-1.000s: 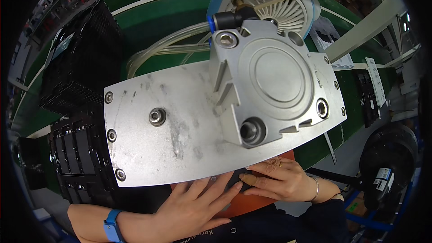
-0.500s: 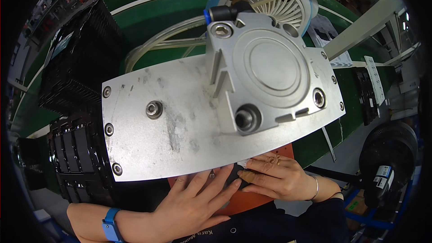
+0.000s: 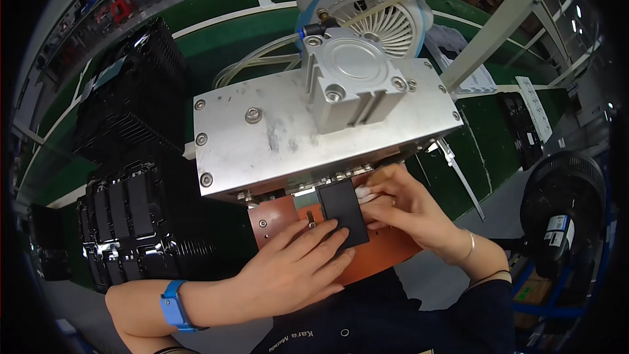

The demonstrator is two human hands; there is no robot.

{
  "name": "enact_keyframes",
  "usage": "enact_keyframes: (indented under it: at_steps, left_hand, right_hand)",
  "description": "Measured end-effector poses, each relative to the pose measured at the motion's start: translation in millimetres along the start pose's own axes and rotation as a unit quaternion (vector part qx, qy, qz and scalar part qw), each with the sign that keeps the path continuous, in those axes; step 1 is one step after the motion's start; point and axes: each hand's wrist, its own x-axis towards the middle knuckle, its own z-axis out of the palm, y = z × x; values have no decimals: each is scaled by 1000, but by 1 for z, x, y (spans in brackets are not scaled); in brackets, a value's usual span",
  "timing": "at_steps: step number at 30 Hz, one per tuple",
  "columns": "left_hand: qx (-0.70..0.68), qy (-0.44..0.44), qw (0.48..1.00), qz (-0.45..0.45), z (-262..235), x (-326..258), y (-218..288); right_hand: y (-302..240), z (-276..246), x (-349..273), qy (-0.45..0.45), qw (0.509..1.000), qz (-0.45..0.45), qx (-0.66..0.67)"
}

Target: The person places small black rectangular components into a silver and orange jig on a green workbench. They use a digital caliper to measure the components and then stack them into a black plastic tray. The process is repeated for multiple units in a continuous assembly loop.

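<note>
Now black panel (image 3: 343, 207), mostly hidden earlier, shows on orange plate (image 3: 390, 249) at press (image 3: 262, 147); left hand (image 3: 288, 269) spread, touching it; right hand (image 3: 416, 213) pinches white wad (image 3: 364, 193) beside it. Panel face apparently accessible.

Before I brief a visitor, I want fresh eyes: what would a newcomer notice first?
First, the silver machine in the middle. Below it, the left hand touches a flat black piece, and beside that the right hand seems to hold something white. Beyond the machine stands a white fan.
</note>
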Motion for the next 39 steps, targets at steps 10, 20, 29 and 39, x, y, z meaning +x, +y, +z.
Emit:
enact_keyframes:
  at_steps: [10, 20, 29, 39]
  left_hand:
    - [-404, 62, 889, -205, -9, 0, -4]
    - [-675, 0, 648, -353, -20, 0, 14]
    - [-619, 130, 669, -391, -6, 4, 1]
    - [-646, 202, 625, -388, -3, 8, -3]
  right_hand:
    - [26, -5, -28, 27, 971, -228, -72]
    - [16, 17, -32, 53, 563, -666, -487]
    - [90, -213, -27, 398, 691, -115, -593]
    - [100, -232, -31, 456, 743, -194, -450]
